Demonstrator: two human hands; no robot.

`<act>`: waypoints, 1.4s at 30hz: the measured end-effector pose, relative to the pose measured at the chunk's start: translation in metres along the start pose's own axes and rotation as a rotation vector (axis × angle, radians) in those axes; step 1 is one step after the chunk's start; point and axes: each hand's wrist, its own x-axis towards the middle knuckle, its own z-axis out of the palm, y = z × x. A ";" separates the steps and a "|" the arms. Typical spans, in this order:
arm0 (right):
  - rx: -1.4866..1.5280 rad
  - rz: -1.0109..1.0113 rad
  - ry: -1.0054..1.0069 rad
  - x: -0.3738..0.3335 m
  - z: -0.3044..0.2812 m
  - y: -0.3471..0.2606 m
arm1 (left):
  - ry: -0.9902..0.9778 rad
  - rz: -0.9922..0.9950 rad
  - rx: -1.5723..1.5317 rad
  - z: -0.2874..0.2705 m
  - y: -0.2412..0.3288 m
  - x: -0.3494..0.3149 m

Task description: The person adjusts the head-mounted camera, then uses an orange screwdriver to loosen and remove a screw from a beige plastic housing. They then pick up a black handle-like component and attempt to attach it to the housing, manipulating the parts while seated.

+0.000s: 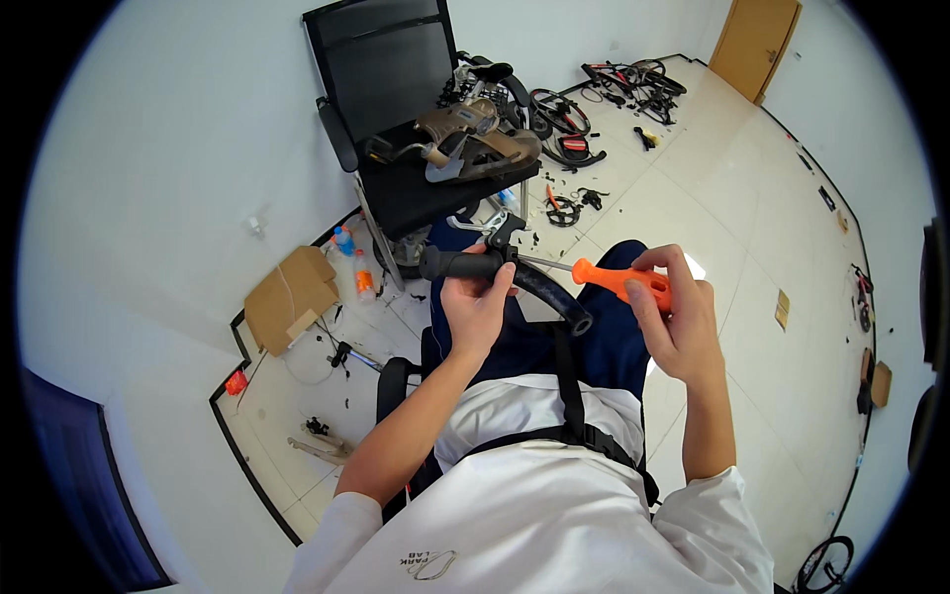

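My left hand (477,312) is wrapped round the black grip of a bicycle handlebar (542,287), which lies across above my lap. A brake lever (473,226) with a silver blade and black clamp sits on the bar just beyond that hand. In my right hand (683,315) is a screwdriver (616,280) with an orange handle. Its thin metal shaft points left, and the tip reaches the lever's clamp; whether it sits in a screw is too small to tell. The fingers of both hands are closed.
Ahead stands a black office chair (435,203) with a brown bag-like item (465,129) on its seat. Bicycle parts (638,87) lie on the tiled floor towards the door (755,49). Flattened cardboard (292,297) and an orange-labelled bottle (363,275) are at the left.
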 end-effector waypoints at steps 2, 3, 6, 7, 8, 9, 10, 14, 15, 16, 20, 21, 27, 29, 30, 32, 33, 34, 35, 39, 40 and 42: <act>0.067 0.048 0.058 -0.005 0.006 0.002 | 0.004 0.010 0.035 0.000 0.000 0.000; 0.097 0.075 0.080 -0.008 0.007 0.004 | 0.005 0.015 0.052 0.000 0.000 0.000; 0.178 0.152 0.130 -0.012 0.004 0.008 | -0.036 0.070 0.093 0.000 0.003 -0.001; 0.200 0.176 0.136 -0.012 0.000 0.010 | -0.045 0.112 0.110 0.001 0.004 -0.001; 0.222 0.199 0.140 -0.012 -0.001 0.011 | -0.053 0.155 0.126 0.000 0.004 0.000; 0.310 0.290 0.103 -0.012 -0.006 0.007 | -0.060 0.198 0.143 0.000 0.004 0.000; 0.228 0.146 0.097 -0.012 -0.006 0.007 | -0.054 0.198 0.149 -0.001 0.005 0.002; 0.026 -0.228 0.035 -0.020 -0.007 0.016 | -0.047 0.123 0.137 0.000 0.006 -0.001; -0.016 -0.317 0.032 -0.018 -0.008 0.022 | -0.049 0.093 0.128 0.001 0.007 -0.001; -0.058 -0.406 0.029 -0.015 -0.008 0.026 | -0.050 0.104 0.131 0.003 0.007 0.000; -0.004 -0.284 0.015 -0.012 -0.004 0.027 | -0.042 0.113 0.162 0.003 0.002 0.006; 0.037 -0.165 0.051 -0.012 -0.001 0.025 | -0.049 0.101 0.189 0.001 0.000 0.007; 0.237 0.229 0.184 -0.008 0.019 0.032 | -0.044 0.090 0.264 -0.005 -0.010 0.015; 0.193 0.191 0.141 -0.007 0.012 0.043 | -0.003 0.042 0.247 -0.005 -0.011 0.015; 0.252 0.186 0.193 -0.007 0.008 0.056 | 0.025 -0.012 0.227 -0.002 -0.005 0.013; 0.149 0.127 0.374 -0.007 -0.016 0.064 | 0.056 -0.098 0.147 -0.005 0.000 0.016; 0.261 0.192 0.462 -0.005 -0.028 0.060 | 0.063 -0.131 0.085 -0.011 0.003 0.021; 0.374 0.258 0.548 -0.004 -0.039 0.054 | 0.069 -0.163 0.022 -0.014 0.005 0.026; 0.399 0.257 0.576 -0.004 -0.046 0.052 | 0.045 -0.184 -0.039 -0.014 0.010 0.030; 0.501 0.307 0.583 -0.023 -0.044 0.065 | -0.035 -0.266 -0.180 -0.023 0.016 0.027; 0.548 0.336 0.575 -0.029 -0.040 0.067 | -0.041 -0.274 -0.202 -0.023 0.017 0.024; 0.633 0.402 0.556 -0.035 -0.032 0.074 | -0.054 -0.289 -0.241 -0.021 0.018 0.020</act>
